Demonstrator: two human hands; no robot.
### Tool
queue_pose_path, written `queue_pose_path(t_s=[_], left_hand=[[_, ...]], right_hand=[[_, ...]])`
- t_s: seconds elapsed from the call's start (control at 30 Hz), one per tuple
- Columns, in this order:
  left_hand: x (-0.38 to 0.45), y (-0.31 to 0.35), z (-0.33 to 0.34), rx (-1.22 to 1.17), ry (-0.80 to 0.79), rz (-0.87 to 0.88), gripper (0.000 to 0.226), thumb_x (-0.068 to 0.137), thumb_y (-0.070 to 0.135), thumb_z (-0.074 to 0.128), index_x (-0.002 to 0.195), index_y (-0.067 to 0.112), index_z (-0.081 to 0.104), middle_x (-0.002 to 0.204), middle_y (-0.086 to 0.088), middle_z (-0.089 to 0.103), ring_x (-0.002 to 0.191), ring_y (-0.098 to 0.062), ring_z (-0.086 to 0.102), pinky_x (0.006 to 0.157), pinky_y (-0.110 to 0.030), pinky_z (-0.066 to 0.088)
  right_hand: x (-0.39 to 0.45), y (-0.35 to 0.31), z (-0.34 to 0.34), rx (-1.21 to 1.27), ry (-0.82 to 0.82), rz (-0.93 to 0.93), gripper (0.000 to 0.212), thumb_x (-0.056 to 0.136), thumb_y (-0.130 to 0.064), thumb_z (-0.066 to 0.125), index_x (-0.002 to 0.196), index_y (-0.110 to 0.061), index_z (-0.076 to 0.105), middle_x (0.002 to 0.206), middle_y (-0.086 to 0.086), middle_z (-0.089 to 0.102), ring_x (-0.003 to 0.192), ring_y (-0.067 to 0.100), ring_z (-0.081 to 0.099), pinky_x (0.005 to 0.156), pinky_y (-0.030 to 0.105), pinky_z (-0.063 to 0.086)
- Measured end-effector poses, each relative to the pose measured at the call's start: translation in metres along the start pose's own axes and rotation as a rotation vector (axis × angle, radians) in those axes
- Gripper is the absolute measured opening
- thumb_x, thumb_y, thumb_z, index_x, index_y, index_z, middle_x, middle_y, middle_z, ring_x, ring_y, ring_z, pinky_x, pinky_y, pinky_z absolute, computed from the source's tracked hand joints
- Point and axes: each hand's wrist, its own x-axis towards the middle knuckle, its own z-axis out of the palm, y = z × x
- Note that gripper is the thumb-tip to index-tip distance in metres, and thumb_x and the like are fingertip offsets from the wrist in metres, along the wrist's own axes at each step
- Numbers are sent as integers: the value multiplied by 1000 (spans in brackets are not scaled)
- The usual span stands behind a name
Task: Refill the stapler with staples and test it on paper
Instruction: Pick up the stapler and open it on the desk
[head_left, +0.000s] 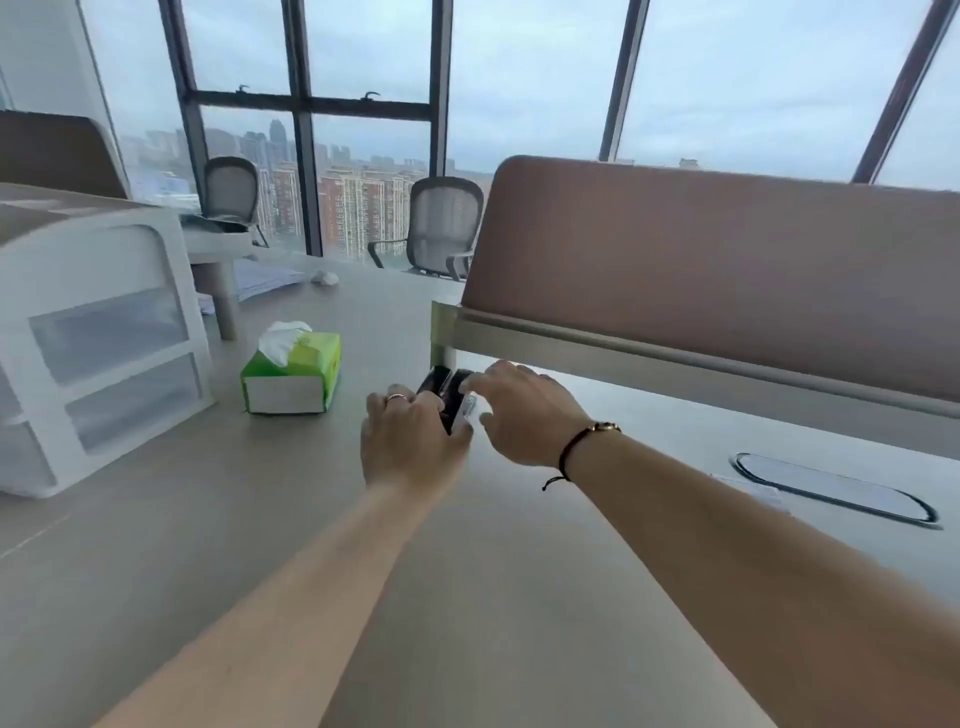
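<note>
We see the stapler (448, 396), dark and small, on the table (467, 597) just under the edge of a brown screen (727, 280). Both hands are on it. The left hand (410, 441) has its fingers curled round the stapler's near side, and it wears a ring. The right hand (524, 415) comes in from the right, and its fingers pinch the stapler at the top, where a bit of shiny metal shows. A dark cord is tied round that wrist.

The hands cover most of the stapler, so we cannot tell if it is open or if staples are inside. The picture is a little blurry there too.

To the left of the hands sits a green tissue box (291, 374) with a white tissue sticking up. Farther left is a white drawer box (98, 338), cut off by the picture's edge. To the right, an oval cable hole (836, 486) is set in the table. Behind the table stand two gray chairs (441, 223) by big windows (363, 104), with tall buildings outside.
</note>
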Motion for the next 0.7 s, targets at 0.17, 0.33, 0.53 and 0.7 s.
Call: queue_pose_path(t_s=[0.17, 0.33, 0.53, 0.7], left_hand=[[17, -8, 28, 116, 80, 10, 39, 83, 54, 53, 98, 23, 71, 102, -6, 63, 103, -31, 49, 85, -37, 42], [20, -8, 32, 116, 138, 36, 33, 83, 49, 56, 93, 22, 73, 99, -4, 64, 101, -30, 50, 82, -37, 41], [16, -11, 32, 129, 97, 7, 40, 83, 54, 52, 89, 20, 71, 100, -5, 64, 104, -30, 49, 85, -38, 39], [10, -5, 26, 142, 80, 143, 37, 81, 51, 56, 92, 19, 72, 100, -5, 65, 103, -30, 49, 83, -38, 39]], right_hand=[[55, 6, 24, -80, -113, -51, 52, 86, -13, 52, 132, -36, 49, 125, 3, 54, 119, 28, 54, 97, 39, 45], [71, 10, 35, -92, -75, -60, 40, 86, -11, 56, 124, -21, 51, 122, 3, 60, 111, 29, 59, 79, 34, 43], [67, 12, 27, -199, -35, -112, 36, 89, -9, 52, 118, -29, 56, 112, 0, 60, 105, 28, 56, 78, 37, 41], [50, 25, 10, -299, -89, -160, 19, 88, -23, 63, 105, -27, 54, 100, -1, 65, 92, 28, 61, 76, 38, 46]])
